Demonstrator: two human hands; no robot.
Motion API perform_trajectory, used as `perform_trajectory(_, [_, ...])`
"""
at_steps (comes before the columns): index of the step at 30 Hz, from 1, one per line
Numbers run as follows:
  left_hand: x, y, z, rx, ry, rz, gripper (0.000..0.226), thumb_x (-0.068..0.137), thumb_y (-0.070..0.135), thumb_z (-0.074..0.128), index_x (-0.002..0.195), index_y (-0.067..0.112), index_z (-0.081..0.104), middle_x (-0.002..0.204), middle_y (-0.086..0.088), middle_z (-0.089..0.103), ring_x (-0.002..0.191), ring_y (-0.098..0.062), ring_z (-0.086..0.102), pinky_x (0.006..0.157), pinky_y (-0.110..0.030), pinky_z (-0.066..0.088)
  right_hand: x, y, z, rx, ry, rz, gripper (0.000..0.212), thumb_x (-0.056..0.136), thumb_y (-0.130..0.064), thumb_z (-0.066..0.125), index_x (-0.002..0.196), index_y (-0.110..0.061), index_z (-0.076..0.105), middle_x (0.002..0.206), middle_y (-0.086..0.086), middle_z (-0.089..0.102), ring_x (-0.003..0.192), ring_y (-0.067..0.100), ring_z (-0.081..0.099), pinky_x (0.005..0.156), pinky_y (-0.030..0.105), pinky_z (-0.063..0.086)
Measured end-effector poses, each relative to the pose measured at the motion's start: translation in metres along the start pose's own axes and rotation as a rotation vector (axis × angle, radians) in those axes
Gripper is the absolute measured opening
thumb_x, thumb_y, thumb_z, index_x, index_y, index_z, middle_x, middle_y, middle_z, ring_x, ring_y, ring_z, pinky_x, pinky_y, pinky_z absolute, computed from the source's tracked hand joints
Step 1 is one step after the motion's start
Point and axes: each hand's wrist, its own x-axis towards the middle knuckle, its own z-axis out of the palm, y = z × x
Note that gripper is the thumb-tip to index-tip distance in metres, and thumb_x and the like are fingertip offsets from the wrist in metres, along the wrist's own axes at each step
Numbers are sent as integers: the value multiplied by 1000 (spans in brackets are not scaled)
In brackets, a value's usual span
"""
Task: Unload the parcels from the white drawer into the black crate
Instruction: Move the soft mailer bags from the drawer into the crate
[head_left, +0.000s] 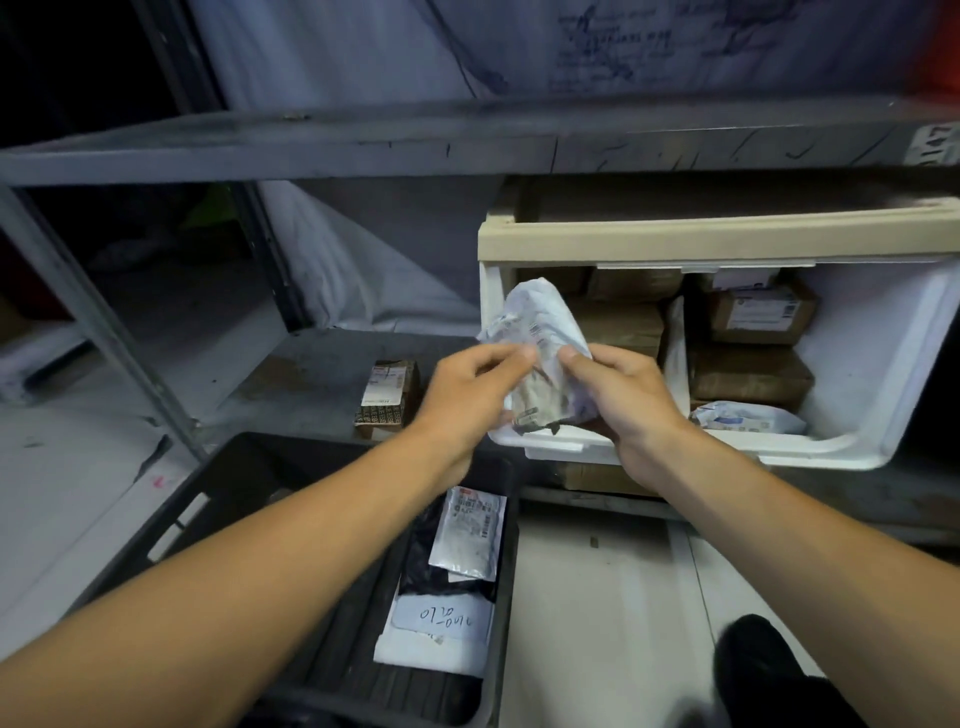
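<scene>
here both hands met on 1 crumpled white parcel (540, 338), held up just above the near left corner of the white drawer (852, 447). the left hand (467, 400) pinched its left edge between thumb and fingertips, and the right hand (628, 405) gripped its right side, thumb pressed on the front of the wrapping. the parcel's printed label was creased and too blurred to read.

behind it, the drawer stood pulled out of a beige frame (717, 234) on the grey metal shelf (311, 364). inside it lay several brown cardboard boxes (748, 376) stacked toward the far wall, 1 with a white label on top, and a flat white bag (748, 418) near the front rim on the right.

to the left of the drawer, a small brown box (387, 400) with a label sat on the shelf.

nearer, low and left, the black crate (234, 488) stood on the floor, partly hidden by the left forearm. it held a white labelled pouch (470, 532), a black bag (441, 577) under it, and a white packet with handwriting (441, 618) nearest.
</scene>
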Motion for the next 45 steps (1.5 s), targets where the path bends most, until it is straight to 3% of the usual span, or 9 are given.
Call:
perform_trajectory(5, [1,3,15,-197,11,-67,19,98,31,66,103,13,71,97,-8,77,94,-23,74,84,-43,60,-12,-2,13,-285,-211,-230,34,100,-9,62,71,-23,73,80,8,64,58,11,56,59,22,47])
perform_trajectory(9, [10,0,12,-242,210,-117,22,106,20,51,105,13,72,99,-9,78,94,-25,75,84,-40,61,-13,-2,14,-368,-282,-174,21,94,-10,69,104,-27,77,115,-5,64,93,4,64,76,7,47])
perform_trajectory(14, [13,6,3,-340,176,-148,23,107,21,49,109,12,70,104,-10,77,91,-23,75,77,-34,60,-5,-2,0,-318,83,-141,3,94,-23,71,95,-26,72,96,-14,70,86,-3,63,77,21,46])
perform_trajectory(20, [11,6,1,-353,95,-228,39,108,40,43,119,13,69,110,-11,77,103,-32,73,95,-51,56,-2,-4,-6,-63,-26,130,21,96,-24,71,107,-7,74,104,8,78,90,19,73,76,35,55])
perform_trajectory(29, [20,-4,-13,8,369,-23,24,104,28,55,87,15,66,77,1,66,74,-15,62,72,-32,55,6,-1,-15,-122,263,59,30,97,-21,68,100,9,66,111,29,65,87,39,68,66,37,45])
perform_trajectory(32, [12,-1,-4,89,172,12,7,98,22,64,95,21,70,91,1,72,82,-11,66,75,-29,57,3,1,-12,-168,324,33,26,96,-23,68,91,2,69,96,24,67,83,41,65,64,37,45])
perform_trajectory(37, [5,1,24,-75,-115,-20,39,96,41,66,128,18,65,109,-1,73,99,-15,69,83,-34,57,-10,-12,11,-94,99,-12,21,98,-10,62,83,-6,76,61,6,64,56,22,58,51,33,52])
perform_trajectory(41, [12,-4,22,-105,36,-5,32,91,35,70,119,19,63,103,-5,75,96,-19,73,86,-43,59,-17,-16,18,-114,-103,-7,36,92,5,50,89,-14,80,72,16,71,64,23,63,60,38,53])
perform_trajectory(45, [20,-6,11,-240,203,-108,23,104,24,53,120,10,64,102,-11,77,93,-27,76,89,-47,60,-13,-10,18,-107,-132,34,46,90,13,52,97,-26,75,102,-5,74,90,14,68,84,34,58])
